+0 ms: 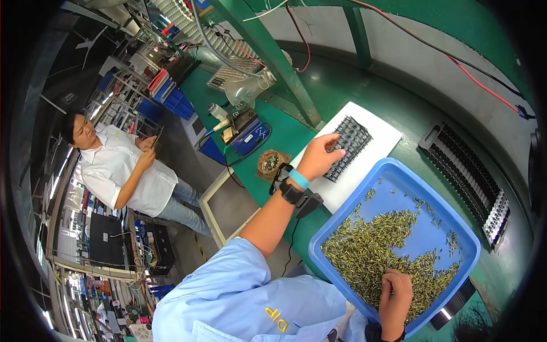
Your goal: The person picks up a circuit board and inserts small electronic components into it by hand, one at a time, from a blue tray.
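My left hand (323, 155) is over a black gridded block of small parts (354, 142), which lies on a white board (383, 132). Its thumb and fingers are apart at the block's left edge, with nothing visible between them. My right hand (397, 296) reaches into a blue tray (436, 194). There its fingers curl together among many small dark-and-yellow cylindrical components (370, 239); whatever they pinch is hidden. The components pile up mostly in the tray's near and left parts.
A long black slotted rack (464, 182) lies right of the tray. Left of the board are a small bowl of bits (272, 163) and a blue soldering station (250, 139) with cables. A green post (279, 62) rises behind. Another person (122, 159) stands at left, holding a small object.
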Motion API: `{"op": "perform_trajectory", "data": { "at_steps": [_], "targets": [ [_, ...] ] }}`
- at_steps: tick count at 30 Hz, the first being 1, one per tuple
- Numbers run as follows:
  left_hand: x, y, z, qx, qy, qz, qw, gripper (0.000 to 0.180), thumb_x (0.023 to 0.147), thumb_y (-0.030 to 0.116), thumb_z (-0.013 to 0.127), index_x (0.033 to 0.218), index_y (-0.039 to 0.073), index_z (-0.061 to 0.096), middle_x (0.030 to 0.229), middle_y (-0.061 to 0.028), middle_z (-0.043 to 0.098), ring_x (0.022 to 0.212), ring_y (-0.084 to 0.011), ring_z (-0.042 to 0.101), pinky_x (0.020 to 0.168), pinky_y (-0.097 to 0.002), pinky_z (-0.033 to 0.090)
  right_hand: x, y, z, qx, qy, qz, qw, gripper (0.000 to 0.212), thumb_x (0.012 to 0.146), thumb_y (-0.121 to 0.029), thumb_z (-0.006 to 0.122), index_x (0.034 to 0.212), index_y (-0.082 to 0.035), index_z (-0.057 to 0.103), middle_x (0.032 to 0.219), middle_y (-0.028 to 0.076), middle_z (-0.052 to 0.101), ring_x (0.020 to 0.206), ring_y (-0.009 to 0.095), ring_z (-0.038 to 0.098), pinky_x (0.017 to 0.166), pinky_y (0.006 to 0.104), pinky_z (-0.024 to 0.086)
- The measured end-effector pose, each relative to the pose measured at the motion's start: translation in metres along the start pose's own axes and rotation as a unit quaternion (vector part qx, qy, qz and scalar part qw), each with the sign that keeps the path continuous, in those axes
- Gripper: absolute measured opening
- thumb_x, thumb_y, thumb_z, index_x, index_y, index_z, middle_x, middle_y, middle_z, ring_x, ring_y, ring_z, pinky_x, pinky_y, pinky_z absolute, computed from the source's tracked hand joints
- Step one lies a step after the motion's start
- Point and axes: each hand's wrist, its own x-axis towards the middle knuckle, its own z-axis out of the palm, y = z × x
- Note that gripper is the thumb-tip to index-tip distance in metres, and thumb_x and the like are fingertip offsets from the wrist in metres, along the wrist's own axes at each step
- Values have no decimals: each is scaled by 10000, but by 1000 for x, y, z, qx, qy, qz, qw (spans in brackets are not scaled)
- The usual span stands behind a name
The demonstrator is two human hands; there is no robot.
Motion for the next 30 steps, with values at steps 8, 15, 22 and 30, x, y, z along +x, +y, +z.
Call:
{"op": "perform_trajectory", "data": {
  "at_steps": [8, 15, 22, 30],
  "targets": [
    [-80, 53, 0, -631, -125, -110, 758, 533, 1018, 23, 610, 1538, 19, 492, 1346, -125, 698, 1175, -239, 723, 1059, -414, 590, -2, -3, -16, 115, 84, -25, 989, 64, 912, 62, 709, 958, 18, 709, 889, 90, 675, 786, 212, 634, 722, 329, 510],
    [-132, 113, 76, -713, -374, -203, 558, 701, 1014, 43, 598, 1657, 57, 319, 1588, -170, 530, 1409, -353, 596, 1161, -547, 519, 16, -26, -55, 373, 49, 113, 919, 79, 952, 64, 711, 1016, 40, 748, 1002, 101, 770, 964, 158, 703, 855, 296, 546],
    [-112, 97, 122, -616, -577, -204, 496, 724, 1107, 387, 524, 1702, 95, 232, 1698, -202, 365, 1550, -454, 393, 1223, -705, 382, 49, -11, -38, 312, 171, -4, 935, 118, 973, 80, 695, 1073, 24, 724, 1036, 77, 703, 867, 137, 666, 796, 290, 560],
    [-117, 100, 140, -651, -534, -182, 507, 793, 1125, 654, 225, 1714, 124, 204, 1681, -179, 372, 1510, -422, 447, 1213, -645, 432, 54, -7, -24, 355, 201, 46, 912, 116, 995, 40, 702, 1106, 13, 723, 1130, 72, 631, 881, 85, 643, 691, 221, 552]
  ]
}}
